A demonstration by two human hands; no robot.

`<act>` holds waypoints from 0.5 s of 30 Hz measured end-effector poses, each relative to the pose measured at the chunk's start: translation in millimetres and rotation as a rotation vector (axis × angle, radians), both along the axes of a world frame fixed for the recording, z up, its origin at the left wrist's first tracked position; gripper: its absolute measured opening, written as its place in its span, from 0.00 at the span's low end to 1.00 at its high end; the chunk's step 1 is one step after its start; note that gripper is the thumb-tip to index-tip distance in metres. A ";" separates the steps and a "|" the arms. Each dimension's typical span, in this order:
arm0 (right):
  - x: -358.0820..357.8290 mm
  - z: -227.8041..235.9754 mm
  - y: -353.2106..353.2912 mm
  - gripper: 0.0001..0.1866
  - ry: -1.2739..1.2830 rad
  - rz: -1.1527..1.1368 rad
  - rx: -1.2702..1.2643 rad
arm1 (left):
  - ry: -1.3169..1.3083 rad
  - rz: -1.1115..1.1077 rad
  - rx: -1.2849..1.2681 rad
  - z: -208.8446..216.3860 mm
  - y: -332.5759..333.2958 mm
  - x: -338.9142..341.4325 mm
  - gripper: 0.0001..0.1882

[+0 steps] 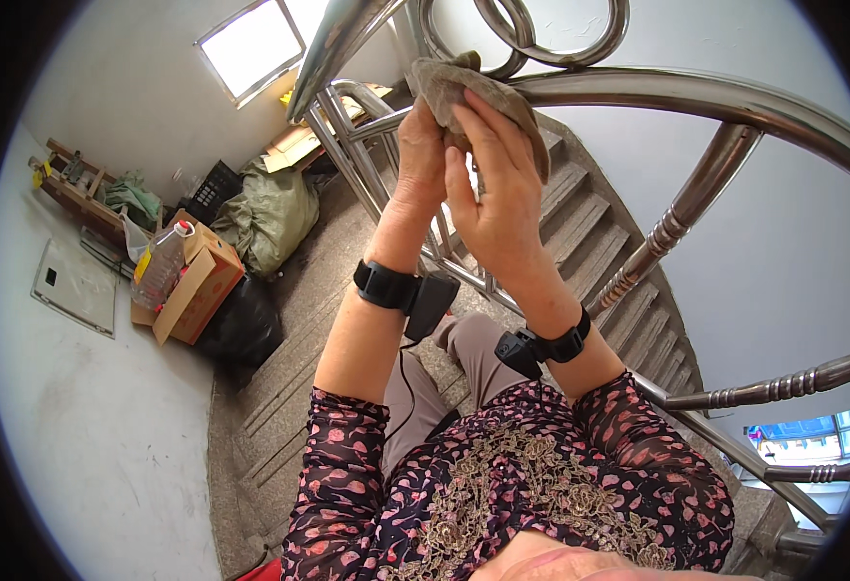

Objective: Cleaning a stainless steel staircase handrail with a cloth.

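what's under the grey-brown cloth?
A curved metal rail emerges from the cloth at its right. Whatever lies directly beneath is covered, so its shape can't be seen; the left hand's fingertips are hidden too.

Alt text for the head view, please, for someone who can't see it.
A person's right hand holds a grey-brown cloth against a shiny metal stair railing, the left hand close beside it. Grey stairs curve below; at left, a cardboard box and an olive-green sack sit near the white wall.
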State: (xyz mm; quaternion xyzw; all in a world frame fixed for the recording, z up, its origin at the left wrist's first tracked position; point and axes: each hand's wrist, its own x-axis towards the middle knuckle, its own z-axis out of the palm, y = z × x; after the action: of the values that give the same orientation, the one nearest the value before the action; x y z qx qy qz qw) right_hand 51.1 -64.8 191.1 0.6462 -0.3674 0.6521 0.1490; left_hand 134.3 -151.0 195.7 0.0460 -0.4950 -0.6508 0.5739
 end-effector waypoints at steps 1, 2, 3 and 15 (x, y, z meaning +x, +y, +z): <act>-2.2 -2.8 2.5 0.19 -0.062 0.015 -0.010 | -0.030 0.044 0.022 -1.2 6.0 -0.2 0.25; -5.7 -4.5 4.3 0.19 -0.066 0.002 -0.036 | -0.329 0.432 -0.285 -3.7 12.7 -0.6 0.27; -8.0 -6.2 6.5 0.19 -0.055 -0.002 -0.041 | -0.636 0.816 -0.598 -5.2 17.6 -1.5 0.29; -34.6 -11.7 24.4 0.18 -0.171 0.036 -0.146 | -0.657 1.172 -0.818 -1.8 73.2 -9.0 0.23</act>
State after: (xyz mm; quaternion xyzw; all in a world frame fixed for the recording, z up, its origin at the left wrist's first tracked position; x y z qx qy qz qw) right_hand 16.5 -40.4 179.4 0.5819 -0.3190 0.7325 0.1520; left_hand 125.3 -77.9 193.9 0.2747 -0.7346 0.0390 0.6192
